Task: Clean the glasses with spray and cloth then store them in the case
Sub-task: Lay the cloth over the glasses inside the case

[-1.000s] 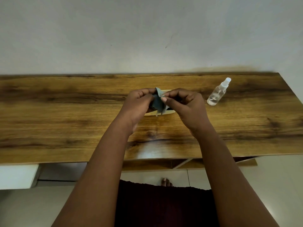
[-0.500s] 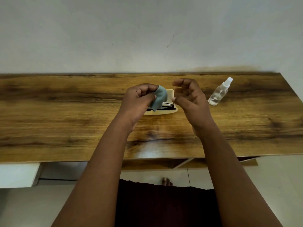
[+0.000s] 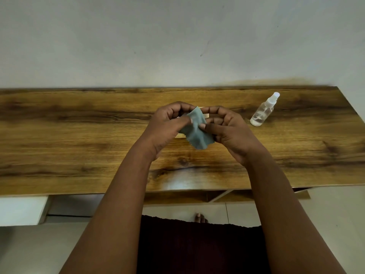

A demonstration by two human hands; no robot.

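Presently, both hands are raised above the middle of the wooden surface (image 3: 79,139) with a grey-blue cloth (image 3: 196,131) held between them. The left hand (image 3: 167,125) pinches the cloth's upper part between thumb and fingers; the right hand (image 3: 227,129) presses its thumb against the cloth's right edge, fingers curled behind. The cloth's long axis runs diagonally, from upper left down to a loose lower-right corner pointing toward the near edge. A cream case (image 3: 180,135) lies on the surface directly behind the hands, mostly hidden; the glasses cannot be made out. A clear spray bottle (image 3: 262,113) stands to the right, well apart, its white nozzle leaning toward the wall (image 3: 177,36).
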